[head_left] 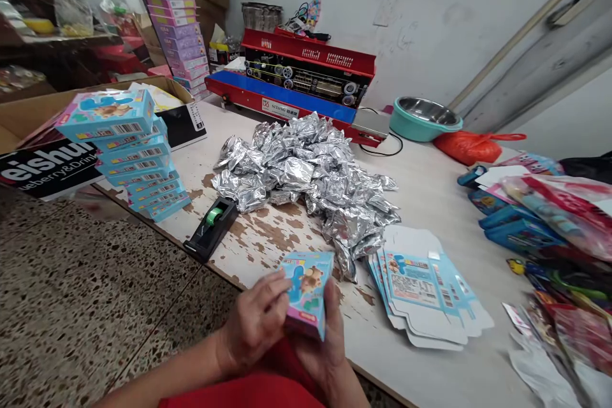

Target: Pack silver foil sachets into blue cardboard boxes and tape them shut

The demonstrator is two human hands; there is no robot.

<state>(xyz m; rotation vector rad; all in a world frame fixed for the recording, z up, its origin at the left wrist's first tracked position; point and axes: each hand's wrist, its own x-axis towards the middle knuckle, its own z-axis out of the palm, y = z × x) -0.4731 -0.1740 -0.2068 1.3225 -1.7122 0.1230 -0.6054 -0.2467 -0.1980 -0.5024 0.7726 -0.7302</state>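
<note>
A light blue and pink box [308,287] with a bear picture is held upright between my two hands at the table's front edge. My left hand [258,319] lies on its left side with fingers curled against it. My right hand [329,331] wraps its right side and bottom. Behind it spreads a heap of silver foil packets [296,172]. Flattened blue and white cartons [421,287] lie stacked to the right. To the left are a black tape dispenser [211,226] with green tape and a stack of closed blue boxes [143,153].
A red and blue sealing machine [291,86] stands at the back near the wall. Beside it are a teal basin [423,121] and a red plastic bag [471,146]. Colourful packages [564,204] crowd the right side. A black printed carton [52,169] and tall box pile [179,38] stand left.
</note>
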